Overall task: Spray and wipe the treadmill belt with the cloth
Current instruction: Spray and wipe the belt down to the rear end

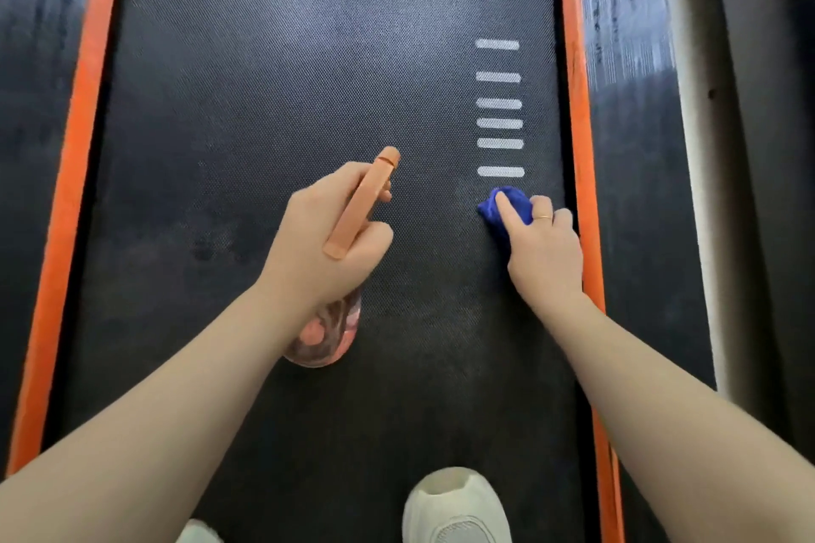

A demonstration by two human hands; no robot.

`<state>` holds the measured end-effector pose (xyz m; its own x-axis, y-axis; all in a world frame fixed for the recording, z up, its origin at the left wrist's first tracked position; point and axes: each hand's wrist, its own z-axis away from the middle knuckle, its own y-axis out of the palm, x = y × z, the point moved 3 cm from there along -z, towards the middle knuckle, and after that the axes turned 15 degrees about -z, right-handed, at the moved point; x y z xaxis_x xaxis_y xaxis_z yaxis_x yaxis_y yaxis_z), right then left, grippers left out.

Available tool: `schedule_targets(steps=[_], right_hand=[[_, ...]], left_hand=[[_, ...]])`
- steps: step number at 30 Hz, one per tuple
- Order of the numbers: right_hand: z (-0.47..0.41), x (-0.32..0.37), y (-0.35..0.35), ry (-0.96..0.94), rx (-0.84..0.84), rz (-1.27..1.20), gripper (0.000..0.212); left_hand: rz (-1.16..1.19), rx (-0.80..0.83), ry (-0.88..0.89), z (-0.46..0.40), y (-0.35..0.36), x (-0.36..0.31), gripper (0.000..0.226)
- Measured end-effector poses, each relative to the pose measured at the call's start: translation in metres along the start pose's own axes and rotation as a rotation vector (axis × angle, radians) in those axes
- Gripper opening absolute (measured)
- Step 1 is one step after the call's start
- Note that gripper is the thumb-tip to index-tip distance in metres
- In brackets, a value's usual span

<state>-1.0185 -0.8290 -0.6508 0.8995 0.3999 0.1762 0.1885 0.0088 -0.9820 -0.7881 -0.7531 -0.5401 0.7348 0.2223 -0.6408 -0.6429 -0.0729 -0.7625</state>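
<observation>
White knit shoe [456,507] nearest, planted on black textured treadmill belt [286,79]. Left hand [326,234] wrapped round peach plastic spray bottle [359,203]. Right hand [544,247] pinches bunched blue cloth [507,205] against belt, fingers curled over it. Wiping step; next: stroke cloth outward from grip.

Under both hands the treadmill belt [264,101] is matt black rubber with a fine woven grain. The right hand [544,251] presses soft, fuzzy blue cloth [511,203]. The left hand [322,238] grips a spray bottle [324,335], its smooth plastic trigger head [361,203] satin.
</observation>
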Motion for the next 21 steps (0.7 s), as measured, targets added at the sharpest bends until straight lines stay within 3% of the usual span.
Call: schedule_targets(steps=[2,5,10,14,18,21], right_hand=[[-0.029,-0.014,-0.001,-0.052,-0.076,0.065,0.051],[-0.059,-0.034,-0.005,-0.095,-0.027,0.116,0.049],[0.005,-0.038,-0.005,-0.198,0.076,0.130,0.050],[0.024,-0.039,-0.011,-0.240,0.067,0.146,0.046],[-0.033,-0.029,-0.007,-0.104,-0.065,0.207,0.031],[-0.053,-0.027,-0.001,0.032,-0.169,0.146,0.032]], left_hand=[[0.022,-0.014,-0.026,-0.009,0.006,-0.004,0.029],[0.022,-0.013,-0.043,-0.018,0.013,-0.009,0.031],[0.035,0.029,-0.036,-0.012,0.016,-0.003,0.034],[0.034,0.004,-0.048,-0.012,0.011,-0.008,0.032],[0.020,0.004,-0.055,-0.013,0.014,-0.008,0.030],[-0.001,0.013,-0.083,-0.014,0.021,-0.007,0.030]])
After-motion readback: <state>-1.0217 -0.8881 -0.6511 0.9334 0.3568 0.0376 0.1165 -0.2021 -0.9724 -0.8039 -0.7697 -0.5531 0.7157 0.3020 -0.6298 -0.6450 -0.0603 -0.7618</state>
